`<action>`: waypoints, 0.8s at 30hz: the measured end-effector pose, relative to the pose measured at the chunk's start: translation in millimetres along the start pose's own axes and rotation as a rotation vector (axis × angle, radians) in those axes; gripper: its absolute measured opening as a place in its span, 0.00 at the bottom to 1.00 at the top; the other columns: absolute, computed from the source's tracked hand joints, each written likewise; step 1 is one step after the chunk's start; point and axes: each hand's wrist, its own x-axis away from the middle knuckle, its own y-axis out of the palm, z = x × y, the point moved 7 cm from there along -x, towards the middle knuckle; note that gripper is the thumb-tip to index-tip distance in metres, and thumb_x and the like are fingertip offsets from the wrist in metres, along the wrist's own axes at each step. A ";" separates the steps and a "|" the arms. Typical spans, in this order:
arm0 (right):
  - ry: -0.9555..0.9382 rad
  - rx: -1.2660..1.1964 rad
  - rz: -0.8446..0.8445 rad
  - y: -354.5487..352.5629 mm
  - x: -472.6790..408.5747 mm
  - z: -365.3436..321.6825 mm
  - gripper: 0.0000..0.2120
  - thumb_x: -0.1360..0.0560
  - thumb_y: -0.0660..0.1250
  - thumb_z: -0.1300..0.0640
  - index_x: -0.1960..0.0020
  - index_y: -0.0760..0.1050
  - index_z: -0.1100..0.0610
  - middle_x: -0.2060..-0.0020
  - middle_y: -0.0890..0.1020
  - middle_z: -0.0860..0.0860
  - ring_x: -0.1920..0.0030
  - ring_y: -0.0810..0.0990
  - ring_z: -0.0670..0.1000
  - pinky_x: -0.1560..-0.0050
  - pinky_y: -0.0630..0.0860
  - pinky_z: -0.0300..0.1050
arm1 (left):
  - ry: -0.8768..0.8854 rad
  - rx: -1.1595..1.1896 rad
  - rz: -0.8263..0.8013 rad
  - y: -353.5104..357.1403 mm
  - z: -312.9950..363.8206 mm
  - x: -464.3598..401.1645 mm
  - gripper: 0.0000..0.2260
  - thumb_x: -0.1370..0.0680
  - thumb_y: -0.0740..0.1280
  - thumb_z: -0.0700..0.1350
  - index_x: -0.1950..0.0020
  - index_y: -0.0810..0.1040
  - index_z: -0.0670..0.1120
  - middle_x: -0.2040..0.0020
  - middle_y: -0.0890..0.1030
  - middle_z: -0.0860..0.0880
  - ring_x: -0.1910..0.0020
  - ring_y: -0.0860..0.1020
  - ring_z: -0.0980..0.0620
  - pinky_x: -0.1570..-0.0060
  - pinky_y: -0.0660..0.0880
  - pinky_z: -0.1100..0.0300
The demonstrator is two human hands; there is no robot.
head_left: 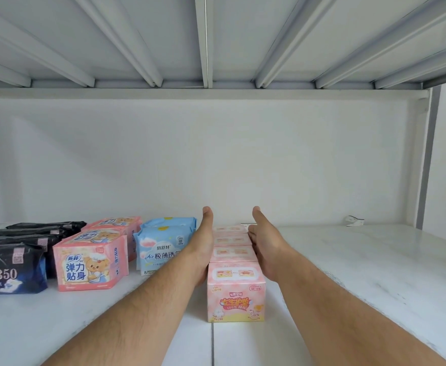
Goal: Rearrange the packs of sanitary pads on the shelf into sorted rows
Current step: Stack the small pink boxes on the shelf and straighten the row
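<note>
**Shelf Status: Pale Pink Row Held Between Two Flat Hands**

The white shelf [348, 260] carries all packs on its left and centre portions. An upper shelf underside [216, 43] with ribbed supports spans the top of the view.

Four rows run front to back. From the left: the black packs [10, 270], the pink bear packs [89, 262], the light blue packs [158, 247], then the pale pink boxes [236, 291] at centre. The pale pink row is four boxes deep, with the front box face toward the camera.

The left hand [203, 249] lies flat against the left side of the pale pink row, fingers extended toward the back wall, thumb raised. The right hand [266, 249] lies against the right side of the same row, thumb likewise raised. Neither hand curls around a box (contact is by palm and straight fingers only). The row sits directly between the two palms; the front box projects nearer the camera than both hands.

A small white clip [355, 221] rests at the rear right of the shelf, well apart from the packs.
</note>
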 end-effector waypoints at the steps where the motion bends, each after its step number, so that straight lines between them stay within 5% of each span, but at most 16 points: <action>1: -0.005 0.006 -0.008 0.9 1.8 -0.5 0.35 0.24 0.54 0.28 0.39 0.74 0.57 0.48 0.86 0.52 0.46 0.85 0.55 0.34 0.74 0.55 | 0.003 0.002 -0.001 0.5 0.1 0.7 0.37 0.24 0.50 0.72 0.51 0.82 0.41 0.58 0.86 0.41 0.62 0.85 0.43 0.59 0.78 0.52; 6: 0.004 -0.005 -0.007 3.9 9.7 -1.5 0.36 0.24 0.54 0.28 0.34 0.71 0.56 0.47 0.85 0.52 0.48 0.85 0.55 0.35 0.75 0.55 | 0.025 -0.001 0.008 0.3 0.1 0.8 0.36 0.23 0.49 0.71 0.53 0.81 0.41 0.60 0.86 0.42 0.64 0.85 0.45 0.59 0.78 0.52; 16: 0.023 0.017 0.033 4.1 20.7 -5.2 0.25 0.21 0.53 0.32 0.54 0.71 0.54 0.62 0.83 0.50 0.54 0.84 0.54 0.34 0.74 0.55 | 0.023 -0.026 -0.002 3.3 2.8 14.9 0.36 0.23 0.49 0.71 0.52 0.81 0.42 0.61 0.86 0.43 0.64 0.85 0.45 0.60 0.78 0.53; 18: 0.015 0.042 0.024 5.2 26.2 -6.0 0.27 0.21 0.53 0.31 0.41 0.73 0.52 0.55 0.81 0.49 0.45 0.82 0.54 0.30 0.70 0.55 | 0.037 -0.045 0.007 1.4 4.5 18.2 0.35 0.23 0.49 0.71 0.55 0.80 0.42 0.62 0.86 0.43 0.63 0.85 0.44 0.57 0.78 0.52; 21: 0.005 0.092 0.023 1.9 36.0 -6.9 0.39 0.23 0.54 0.29 0.23 0.63 0.56 0.28 0.71 0.52 0.27 0.68 0.53 0.24 0.60 0.53 | 0.074 -0.095 0.060 -2.0 8.6 29.3 0.32 0.23 0.49 0.71 0.62 0.77 0.46 0.64 0.85 0.47 0.57 0.83 0.47 0.44 0.76 0.50; 22: -0.008 0.095 0.026 0.0 39.8 -8.0 0.41 0.24 0.54 0.28 0.22 0.59 0.56 0.24 0.65 0.52 0.24 0.64 0.52 0.23 0.57 0.52 | 0.091 -0.125 0.069 -5.7 8.5 33.9 0.32 0.24 0.49 0.73 0.57 0.78 0.47 0.59 0.86 0.50 0.52 0.82 0.51 0.37 0.72 0.50; 24: -0.033 0.084 0.054 -6.2 49.6 -9.1 0.43 0.25 0.56 0.28 0.20 0.56 0.53 0.21 0.59 0.51 0.23 0.60 0.51 0.22 0.55 0.51 | 0.112 -0.158 0.090 -17.7 3.3 42.0 0.42 0.29 0.50 0.77 0.32 0.73 0.46 0.32 0.75 0.53 0.31 0.71 0.55 0.26 0.59 0.51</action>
